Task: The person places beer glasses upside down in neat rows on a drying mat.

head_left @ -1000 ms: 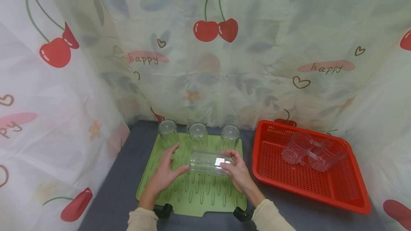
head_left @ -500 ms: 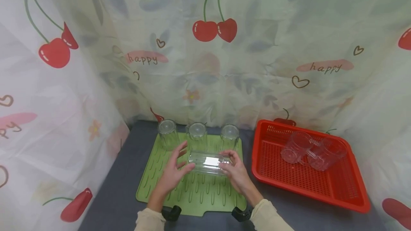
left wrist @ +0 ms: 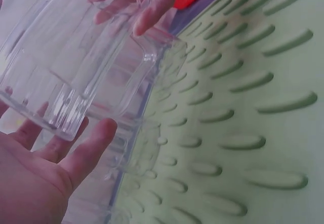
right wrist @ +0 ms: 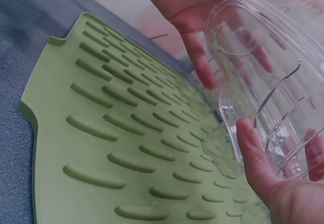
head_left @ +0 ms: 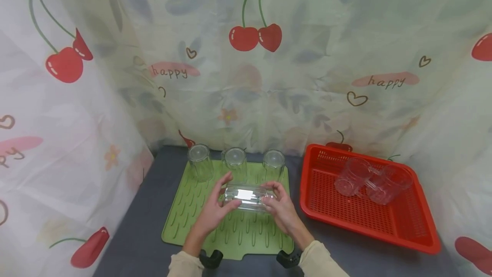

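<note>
A clear glass mug (head_left: 247,195) lies sideways in the air above the green drying mat (head_left: 246,228). Its right end is gripped by my right hand (head_left: 283,209), the thumb in front and the fingers behind, as the right wrist view also shows. At the other end, my left hand (head_left: 215,210) surrounds the mug with spread, fairly straight fingers. The left thumb (left wrist: 96,143) looks apart from the glass in the left wrist view. The mug's handle (left wrist: 144,64) faces the mat side. Three clear glasses stand bottom-up along the mat's far edge: left (head_left: 200,163), middle (head_left: 235,166), right (head_left: 273,166).
To the right sits a red plastic basket (head_left: 338,221) holding two clear mugs (head_left: 388,185) near its back. Dark grey cloth (head_left: 142,221) covers the table under the mat. A printed curtain (head_left: 307,110) rises behind and at both sides.
My left hand has moved rightward, from beside the mug's left end to around it. The mug and my right hand have shifted very little.
</note>
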Demonstrator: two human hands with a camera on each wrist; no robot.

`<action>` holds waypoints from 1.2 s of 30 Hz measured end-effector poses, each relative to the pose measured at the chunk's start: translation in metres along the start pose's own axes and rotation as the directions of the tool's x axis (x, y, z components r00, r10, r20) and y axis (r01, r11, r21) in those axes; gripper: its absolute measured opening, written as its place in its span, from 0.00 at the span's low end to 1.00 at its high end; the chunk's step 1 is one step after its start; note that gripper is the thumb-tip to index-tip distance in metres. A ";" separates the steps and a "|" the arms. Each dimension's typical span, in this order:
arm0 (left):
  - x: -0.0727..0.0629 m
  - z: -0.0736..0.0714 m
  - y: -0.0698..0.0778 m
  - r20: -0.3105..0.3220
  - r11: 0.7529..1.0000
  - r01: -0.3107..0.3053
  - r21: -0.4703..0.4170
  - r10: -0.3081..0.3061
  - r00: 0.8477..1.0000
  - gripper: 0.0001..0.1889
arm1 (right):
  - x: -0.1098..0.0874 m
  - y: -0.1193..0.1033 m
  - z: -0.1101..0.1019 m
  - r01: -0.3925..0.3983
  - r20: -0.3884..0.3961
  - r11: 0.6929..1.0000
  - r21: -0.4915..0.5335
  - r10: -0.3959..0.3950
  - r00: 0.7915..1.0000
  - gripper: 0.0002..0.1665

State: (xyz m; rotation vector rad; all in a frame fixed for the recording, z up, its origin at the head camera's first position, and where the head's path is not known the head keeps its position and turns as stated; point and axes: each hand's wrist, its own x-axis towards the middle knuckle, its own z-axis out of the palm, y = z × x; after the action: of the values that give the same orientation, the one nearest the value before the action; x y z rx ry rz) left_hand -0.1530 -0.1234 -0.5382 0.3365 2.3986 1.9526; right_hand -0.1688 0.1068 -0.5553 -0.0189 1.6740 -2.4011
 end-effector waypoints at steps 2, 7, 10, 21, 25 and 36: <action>0.000 0.002 0.001 0.000 1.000 0.001 -0.007 -0.001 1.000 0.44 | 0.000 0.000 0.000 -0.002 0.001 1.000 0.004 0.002 1.000 0.29; -0.001 0.007 0.001 -0.017 0.999 -0.003 -0.052 0.002 1.000 0.44 | -0.001 0.000 0.000 -0.001 0.028 1.000 0.019 0.000 1.000 0.28; -0.001 0.010 0.001 -0.025 0.994 -0.002 -0.111 -0.001 1.000 0.43 | -0.002 0.000 0.001 -0.002 0.049 0.999 0.041 0.000 0.999 0.26; 0.001 0.017 0.010 -0.058 0.983 -0.036 -0.182 0.026 0.998 0.45 | -0.008 -0.009 0.008 0.033 0.079 0.999 0.024 -0.034 0.996 0.27; 0.000 0.020 0.012 -0.079 0.981 -0.051 -0.189 0.036 0.996 0.44 | -0.010 -0.011 0.007 0.042 0.087 0.999 0.009 -0.042 0.995 0.26; 0.006 0.008 0.014 -0.209 0.973 -0.175 -0.149 0.142 0.968 0.38 | -0.010 -0.010 0.008 0.057 0.149 0.976 -0.209 -0.026 0.988 0.30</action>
State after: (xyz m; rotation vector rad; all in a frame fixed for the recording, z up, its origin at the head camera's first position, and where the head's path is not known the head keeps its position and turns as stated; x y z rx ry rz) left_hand -0.1557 -0.1116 -0.5261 0.3547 2.3630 2.3438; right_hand -0.1594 0.1043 -0.5424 -0.2592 1.8687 -2.1773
